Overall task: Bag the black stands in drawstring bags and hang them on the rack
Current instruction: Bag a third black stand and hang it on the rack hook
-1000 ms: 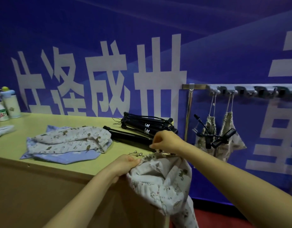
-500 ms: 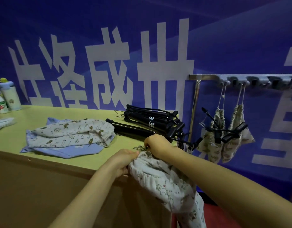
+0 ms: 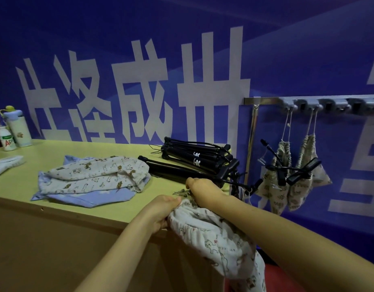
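Observation:
A white printed drawstring bag (image 3: 215, 232) hangs over the table's front right corner. My left hand (image 3: 158, 211) grips its mouth on the left side. My right hand (image 3: 203, 188) pinches the bag's top edge next to several small metal pins (image 3: 181, 192). Several folded black stands (image 3: 194, 161) lie piled on the table just behind my right hand. Two filled printed bags (image 3: 291, 182) hang by their strings from the hooks of the grey rack (image 3: 329, 103) on the right, with black stand parts sticking out of them.
A pile of folded printed and blue bags (image 3: 91, 180) lies at mid-table. Two bottles (image 3: 13, 131) stand at the far left corner of the yellow-green table (image 3: 34, 157), a white brush (image 3: 7, 163) near them. A blue banner wall stands behind.
The view has shifted slightly. My right hand has moved down onto the bag's top edge, and both hands keep hold of the bag at the table's corner.

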{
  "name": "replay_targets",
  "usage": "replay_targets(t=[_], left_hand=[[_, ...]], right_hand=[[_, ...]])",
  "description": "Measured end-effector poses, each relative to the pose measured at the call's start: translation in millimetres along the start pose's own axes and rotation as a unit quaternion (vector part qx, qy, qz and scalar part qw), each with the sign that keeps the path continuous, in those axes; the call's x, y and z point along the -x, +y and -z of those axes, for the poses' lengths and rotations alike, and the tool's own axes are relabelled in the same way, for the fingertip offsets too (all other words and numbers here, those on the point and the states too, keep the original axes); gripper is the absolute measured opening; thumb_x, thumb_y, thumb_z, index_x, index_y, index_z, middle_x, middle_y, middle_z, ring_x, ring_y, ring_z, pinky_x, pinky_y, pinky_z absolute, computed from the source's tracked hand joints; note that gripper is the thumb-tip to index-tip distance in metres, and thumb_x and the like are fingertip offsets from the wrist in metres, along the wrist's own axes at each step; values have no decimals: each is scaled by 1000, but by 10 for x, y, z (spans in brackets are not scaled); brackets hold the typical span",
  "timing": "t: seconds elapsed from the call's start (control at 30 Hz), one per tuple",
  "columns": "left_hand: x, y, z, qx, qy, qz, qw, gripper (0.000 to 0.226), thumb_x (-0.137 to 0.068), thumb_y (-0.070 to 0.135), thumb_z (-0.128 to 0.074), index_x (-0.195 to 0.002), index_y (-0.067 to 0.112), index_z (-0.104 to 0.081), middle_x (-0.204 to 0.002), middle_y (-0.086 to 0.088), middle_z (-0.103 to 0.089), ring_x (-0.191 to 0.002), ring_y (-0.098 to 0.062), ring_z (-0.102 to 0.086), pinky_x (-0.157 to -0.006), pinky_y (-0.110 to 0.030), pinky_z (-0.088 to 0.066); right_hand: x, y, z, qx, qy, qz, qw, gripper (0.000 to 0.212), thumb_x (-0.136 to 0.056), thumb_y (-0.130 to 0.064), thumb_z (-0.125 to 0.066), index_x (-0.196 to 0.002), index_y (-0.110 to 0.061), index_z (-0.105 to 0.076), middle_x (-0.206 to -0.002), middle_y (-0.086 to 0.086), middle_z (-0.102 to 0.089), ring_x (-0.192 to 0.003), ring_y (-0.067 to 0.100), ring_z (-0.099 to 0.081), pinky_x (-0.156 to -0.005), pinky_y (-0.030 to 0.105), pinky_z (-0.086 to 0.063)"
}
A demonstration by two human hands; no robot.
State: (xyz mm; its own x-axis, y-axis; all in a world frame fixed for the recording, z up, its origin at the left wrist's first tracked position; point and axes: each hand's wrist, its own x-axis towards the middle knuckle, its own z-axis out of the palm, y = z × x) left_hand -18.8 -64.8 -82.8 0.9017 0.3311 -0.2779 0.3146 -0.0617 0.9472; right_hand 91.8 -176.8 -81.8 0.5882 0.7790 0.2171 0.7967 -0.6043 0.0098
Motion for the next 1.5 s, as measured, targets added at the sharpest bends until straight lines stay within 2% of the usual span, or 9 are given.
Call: replay_targets(t=[0.2,0.33,0.47,0.67,0.9,1.03,1.2,1.4,1.5], left_hand=[[22,30,-33,3,-4,-1,1000,31,-97,21,-48,-76,5,-64,-62,-7,-71,-55,-17,-65,-52,-23,-53],[67,123,-145,34,8,-42,999,30,-97,22,-48,-91,-2,-66,-92,-21,-71,-82,-28,-66,-86,-40,-52],[108,319,-378,45,39,-86,995,32,-97,23,-48,-82,1,-65,-81,-17,-69,-74,-27,-63,-73,-35,-49],[126,479,-563,-30,91,-161,982,37,-97,29,-46,-79,2,-64,-83,-23,-65,-76,-27,-58,-71,-40,-45],[296,589,-684,-160,132,-282,937,34,-96,26,-47,-71,7,-60,-67,-12,-56,-63,-19,-48,-59,-31,-36],[261,573,-690,-111,115,-278,947,33,-96,27,-48,-72,7,-61,-72,-12,-57,-69,-21,-50,-65,-35,-40],[228,571,-617,-12,94,-215,972,35,-96,27,-50,-84,-4,-62,-81,-19,-61,-75,-25,-54,-70,-38,-43],[172,456,-470,-32,61,-164,984,35,-98,22,-47,-69,6,-59,-66,-10,-61,-59,-21,-55,-56,-29,-41],[116,395,-411,-33,71,-150,986,38,-97,22,-47,-64,8,-58,-63,-8,-60,-58,-20,-54,-56,-29,-40]], right_hand=[[175,5,268,-244,114,-52,962,24,-91,-6,-52,-114,-7,-58,-96,5,-65,-77,14,-59,-68,25,-50],[404,22,688,-450,143,-68,879,21,-93,-8,-54,-111,-8,-64,-79,-2,-61,-67,7,-55,-66,19,-48],[674,123,933,-532,93,-34,841,18,-91,-1,-54,-106,1,-64,-74,0,-60,-60,4,-55,-62,17,-49],[974,235,901,-467,-35,-17,883,11,-88,1,-56,-95,-7,-61,-77,-1,-59,-61,6,-57,-61,18,-50],[964,74,746,-248,-10,-8,969,19,-82,-13,-63,-68,-18,-52,-62,-5,-52,-52,8,-47,-53,19,-41],[967,34,714,-125,5,-2,992,17,-82,-16,-63,-69,-13,-53,-68,0,-54,-60,14,-49,-55,20,-41],[1014,133,735,50,-119,7,992,24,-85,-9,-55,-66,-23,-51,-71,0,-47,-71,23,-47,-54,30,-39],[964,215,634,127,-186,-32,974,28,-96,-25,-50,-119,-12,-58,-73,-1,-40,-63,18,-40,-48,29,-30],[916,204,651,119,-192,-16,974,28,-92,-25,-54,-117,-13,-59,-87,3,-55,-73,20,-49,-49,29,-35]])
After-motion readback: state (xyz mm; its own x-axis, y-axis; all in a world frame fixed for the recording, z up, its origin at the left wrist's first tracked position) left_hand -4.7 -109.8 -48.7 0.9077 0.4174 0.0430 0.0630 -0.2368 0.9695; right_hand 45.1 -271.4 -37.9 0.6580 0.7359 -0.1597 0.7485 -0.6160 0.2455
